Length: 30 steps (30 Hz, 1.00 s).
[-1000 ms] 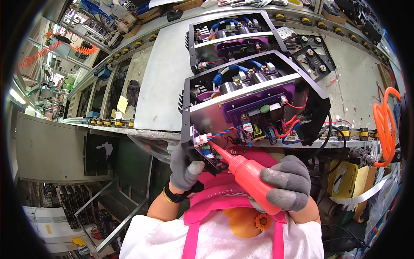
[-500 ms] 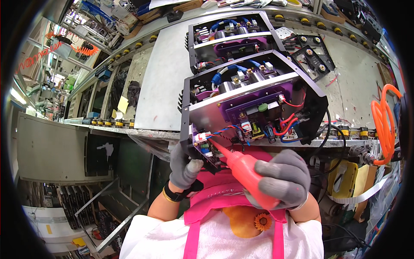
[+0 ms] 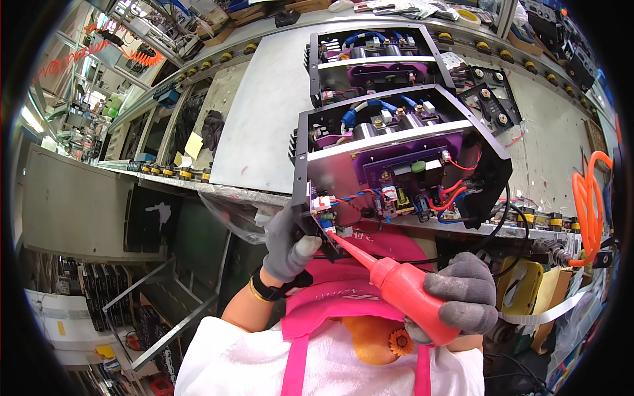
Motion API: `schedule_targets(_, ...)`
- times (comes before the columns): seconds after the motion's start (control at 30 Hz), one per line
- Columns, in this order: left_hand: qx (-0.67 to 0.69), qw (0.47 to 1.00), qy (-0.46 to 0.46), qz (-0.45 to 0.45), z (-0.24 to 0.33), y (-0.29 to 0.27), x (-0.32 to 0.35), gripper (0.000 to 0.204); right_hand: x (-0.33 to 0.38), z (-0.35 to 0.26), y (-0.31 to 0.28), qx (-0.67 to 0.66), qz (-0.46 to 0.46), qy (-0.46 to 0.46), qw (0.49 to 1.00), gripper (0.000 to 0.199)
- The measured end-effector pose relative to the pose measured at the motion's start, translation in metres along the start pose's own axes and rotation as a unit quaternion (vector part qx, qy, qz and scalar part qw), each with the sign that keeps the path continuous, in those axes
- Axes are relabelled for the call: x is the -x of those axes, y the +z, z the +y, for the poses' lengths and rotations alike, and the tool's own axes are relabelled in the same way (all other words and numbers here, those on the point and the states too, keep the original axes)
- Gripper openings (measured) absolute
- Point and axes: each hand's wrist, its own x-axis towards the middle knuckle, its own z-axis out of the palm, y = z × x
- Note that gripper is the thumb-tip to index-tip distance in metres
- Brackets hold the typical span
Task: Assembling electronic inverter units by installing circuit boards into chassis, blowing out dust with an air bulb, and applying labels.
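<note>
A black metal chassis (image 3: pixel 333 168) with a silver crossbar tilts over the bench's near edge. It holds a purple circuit board (image 3: pixel 413 158), cylindrical capacitors and coloured wires. My gloved left hand (image 3: pixel 287 247) is closed around its near left corner, thumb toward me; some fingers are hidden behind the panel. In my gloved right hand (image 3: pixel 462 294) is a red squeeze bottle (image 3: pixel 413 290), gripped round its body. Its long tapered nozzle points up and left, with the tip at a small circuit board (image 3: pixel 323 216) inside that corner. Whether the tip touches a part, I cannot tell.
Behind stands a second, similar chassis (image 3: pixel 370 65). Black plates with round terminals (image 3: pixel 485 92) lie to its right. A white board (image 3: pixel 261 119) covers the bench at left. An orange coiled hose (image 3: pixel 588 204) hangs at right, and black cables (image 3: pixel 525 231) loop below the bench edge.
The bottle's nozzle tip has shifted from beside the white connector toward the near edge of the small board. My right hand has moved down and right. The whole view has shifted slightly.
</note>
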Motion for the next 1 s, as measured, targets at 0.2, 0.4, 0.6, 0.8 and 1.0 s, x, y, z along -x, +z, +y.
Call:
schedule_targets(0.2,0.036,0.999,-0.026,0.030,0.005,0.006,0.000,0.069,0.004,0.006,-0.002,0.044,-0.020,-0.057,0.997,0.059)
schedule_targets(0.4,0.050,0.998,-0.030,-0.022,0.002,0.000,-0.001,0.072,-0.002,0.000,-0.006,0.079,0.020,-0.058,0.995,0.053)
schedule_targets(0.6,0.118,0.991,-0.037,-0.044,0.014,0.002,-0.003,0.077,-0.027,0.014,-0.020,-0.020,-0.055,0.126,0.990,0.048)
schedule_targets(0.8,0.074,0.997,0.019,-0.009,0.006,0.008,-0.001,0.072,-0.024,0.023,-0.050,-0.150,0.074,0.123,0.978,0.059)
schedule_targets(1.0,0.054,0.998,-0.007,0.023,0.022,0.013,0.020,0.072,-0.002,0.023,-0.057,-0.299,0.384,0.172,0.856,0.069)
